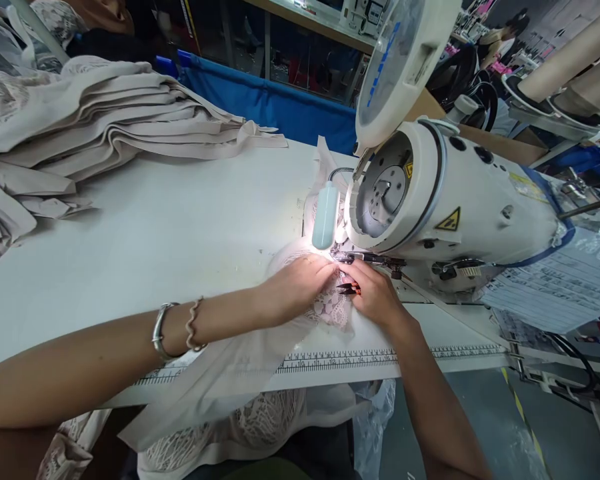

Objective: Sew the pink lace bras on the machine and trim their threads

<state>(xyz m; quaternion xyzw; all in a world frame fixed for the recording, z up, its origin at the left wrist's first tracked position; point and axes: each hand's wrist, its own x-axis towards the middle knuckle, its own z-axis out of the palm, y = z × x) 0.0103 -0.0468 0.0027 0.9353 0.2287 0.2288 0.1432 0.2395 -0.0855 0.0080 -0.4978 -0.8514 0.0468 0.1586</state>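
My left hand [300, 283] lies flat, fingers stretched out, pressing pale lace fabric [330, 312] down on the white table [180, 233] just left of the needle area. My right hand [375, 293] rests on the same fabric right in front of the presser foot [347, 257], its fingers curled round small black thread snips [349, 289]. Both hands sit under the bright lamp [326, 217] of the white sewing machine [450, 200]. The beige cloth [230, 380] trails off the table's front edge toward my lap. Two bracelets circle my left wrist.
A heap of beige folded fabric pieces [80, 120] fills the far left of the table. A ruler strip [340, 360] runs along the front edge. Papers in plastic [555, 287] lie right of the machine. A blue bin edge [270, 100] stands behind the table.
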